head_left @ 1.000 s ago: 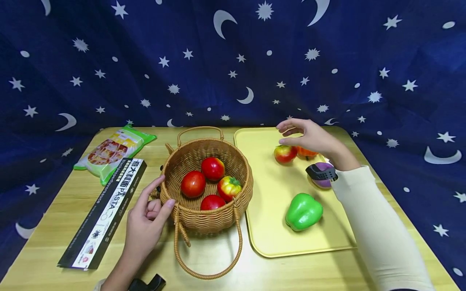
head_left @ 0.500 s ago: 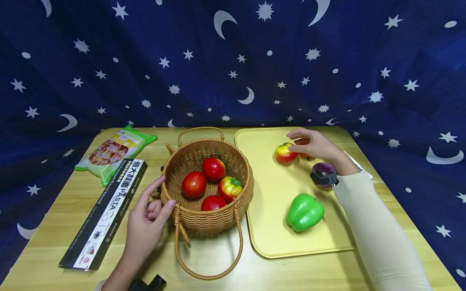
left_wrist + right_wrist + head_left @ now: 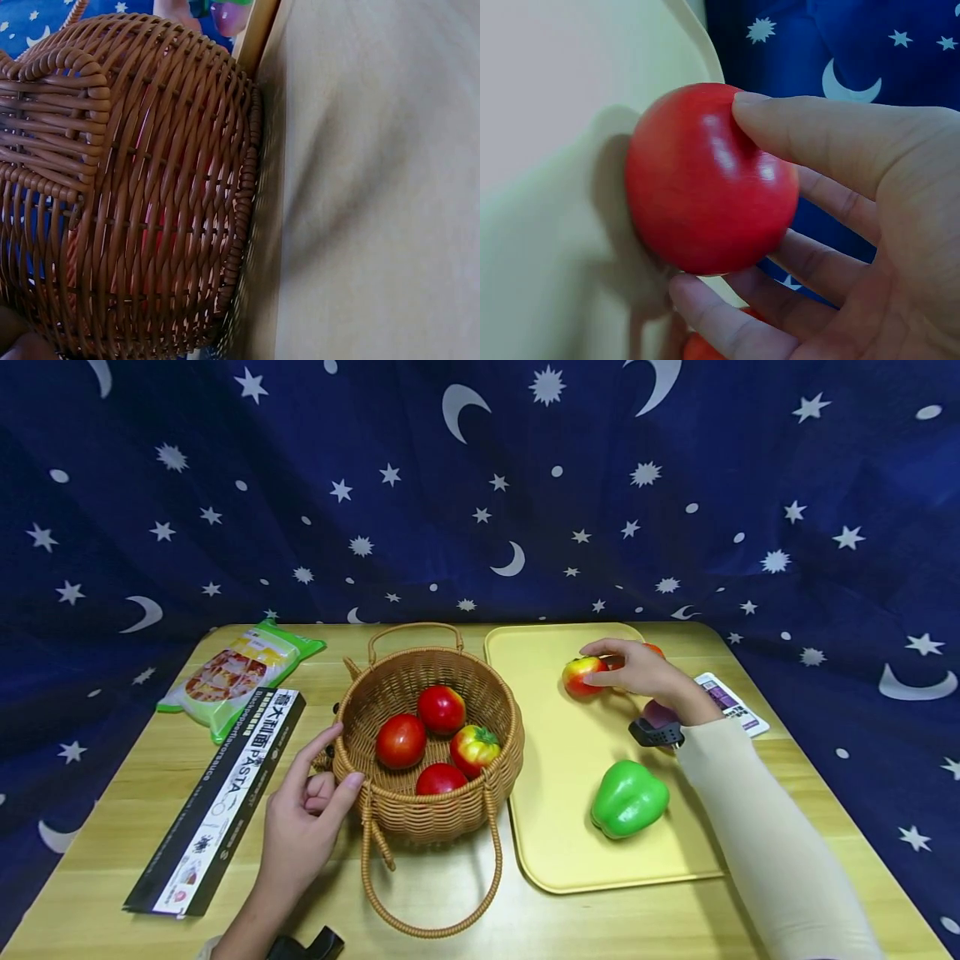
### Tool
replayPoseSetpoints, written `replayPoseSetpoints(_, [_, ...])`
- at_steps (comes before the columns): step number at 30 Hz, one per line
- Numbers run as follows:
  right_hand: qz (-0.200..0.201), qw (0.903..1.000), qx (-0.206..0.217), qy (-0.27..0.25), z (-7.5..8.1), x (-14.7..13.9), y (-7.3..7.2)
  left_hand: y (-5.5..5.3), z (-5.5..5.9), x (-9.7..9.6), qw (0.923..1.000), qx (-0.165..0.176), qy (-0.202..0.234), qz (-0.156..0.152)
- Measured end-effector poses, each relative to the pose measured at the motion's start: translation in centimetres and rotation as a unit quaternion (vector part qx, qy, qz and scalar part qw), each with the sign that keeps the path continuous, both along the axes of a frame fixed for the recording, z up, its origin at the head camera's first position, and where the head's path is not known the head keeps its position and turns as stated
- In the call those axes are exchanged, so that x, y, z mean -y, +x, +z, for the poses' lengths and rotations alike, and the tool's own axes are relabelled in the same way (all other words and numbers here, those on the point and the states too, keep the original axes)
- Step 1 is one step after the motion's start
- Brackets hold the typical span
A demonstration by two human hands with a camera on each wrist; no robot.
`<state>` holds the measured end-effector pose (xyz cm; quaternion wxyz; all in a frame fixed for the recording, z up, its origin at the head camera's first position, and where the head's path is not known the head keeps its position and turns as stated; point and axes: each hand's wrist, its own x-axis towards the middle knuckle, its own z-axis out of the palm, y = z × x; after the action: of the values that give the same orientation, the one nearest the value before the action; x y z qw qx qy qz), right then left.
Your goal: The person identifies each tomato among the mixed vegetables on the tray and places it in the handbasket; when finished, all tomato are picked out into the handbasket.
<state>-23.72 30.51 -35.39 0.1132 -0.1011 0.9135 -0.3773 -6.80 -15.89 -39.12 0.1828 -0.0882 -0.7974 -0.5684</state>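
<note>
My right hand [image 3: 641,672] grips a red and yellow tomato [image 3: 579,678] at the back of the yellow tray [image 3: 555,852]. In the right wrist view, thumb and fingers curve about the tomato's smooth red side [image 3: 705,184]. My left hand [image 3: 300,818] touches the wicker basket [image 3: 435,814] at its left rim with an extended index finger and thumb; the basket's woven side [image 3: 165,195] fills much of the left wrist view. Inside the basket lie several red fruits [image 3: 400,741], one of them a yellow-topped tomato [image 3: 474,750].
A green bell pepper [image 3: 628,799] lies on the tray. Behind the right hand, a purple vegetable [image 3: 660,714] and an orange-red item [image 3: 654,650] are partly hidden. A white printed card [image 3: 738,706] is at right. At left lie a pasta box [image 3: 217,802] and a food bag [image 3: 236,677].
My right hand has come down from above the tray and closed its fingers about the tomato. The white card at right has come into view. My left hand keeps its place at the basket.
</note>
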Motion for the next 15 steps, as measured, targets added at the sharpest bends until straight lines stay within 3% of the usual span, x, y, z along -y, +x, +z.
replayPoseSetpoints(15, [-0.006,0.9999,0.009,0.000,-0.34,0.12,0.08,0.03,-0.10,-0.05,1.0000,0.003,0.001,0.002])
